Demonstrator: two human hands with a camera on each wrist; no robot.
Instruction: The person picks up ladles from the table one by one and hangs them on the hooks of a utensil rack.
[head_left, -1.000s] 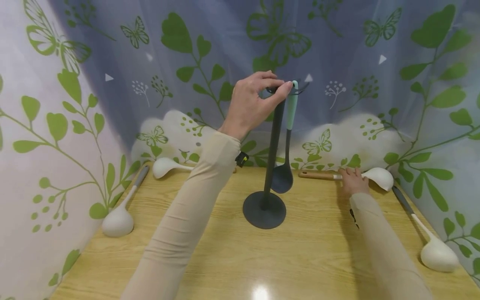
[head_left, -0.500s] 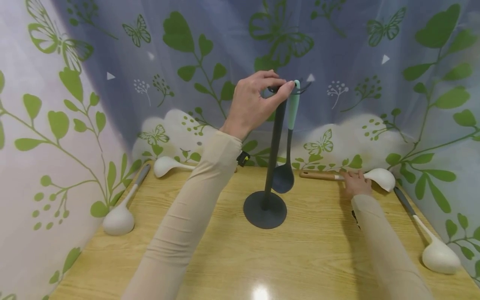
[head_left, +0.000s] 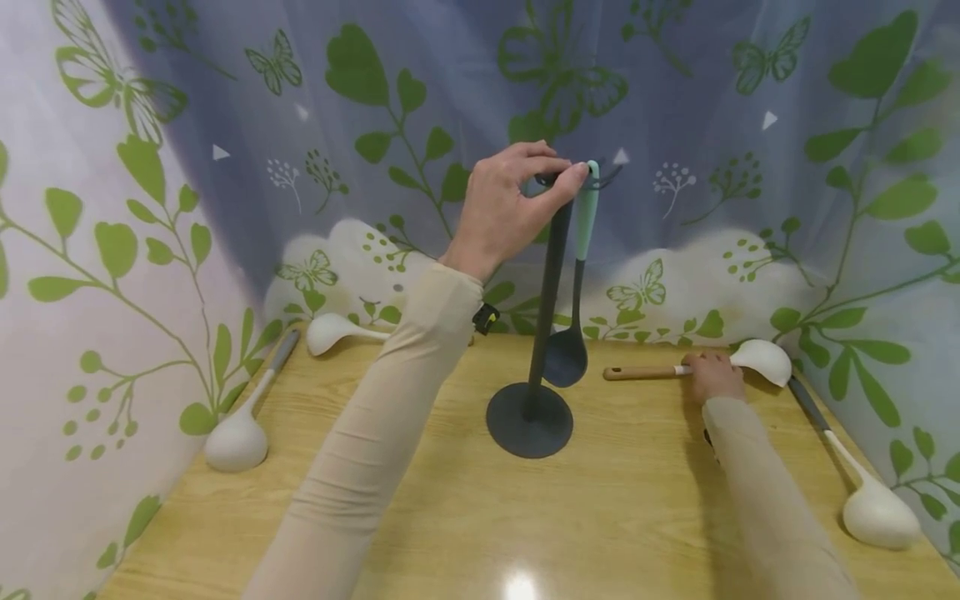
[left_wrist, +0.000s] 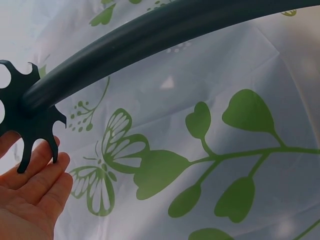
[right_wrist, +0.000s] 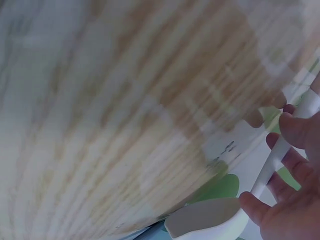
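Wooden-handled white ladle [head_left: 720,363] lies on the table [head_left: 480,517] at the far right, under the right hand [head_left: 714,377], whose fingers curl round its white neck; its long axis runs left to right, wooden grip toward the dark stand [head_left: 542,317] and bowl toward the right wall. In the same head view the left hand [head_left: 510,208] is raised well apart from it, fingertips pinched at the stand's notched top, just beside the hanging mint-handled spoon [head_left: 576,283]. From the left wrist, the stand's star-shaped top [left_wrist: 22,117] rests against relaxed, nearly straight fingers [left_wrist: 37,172], the post slanting up to the right. From the right wrist, fingers [right_wrist: 292,150] wrap the ladle's white stem [right_wrist: 280,150], bowl at the bottom edge. No writing can be read in any view.
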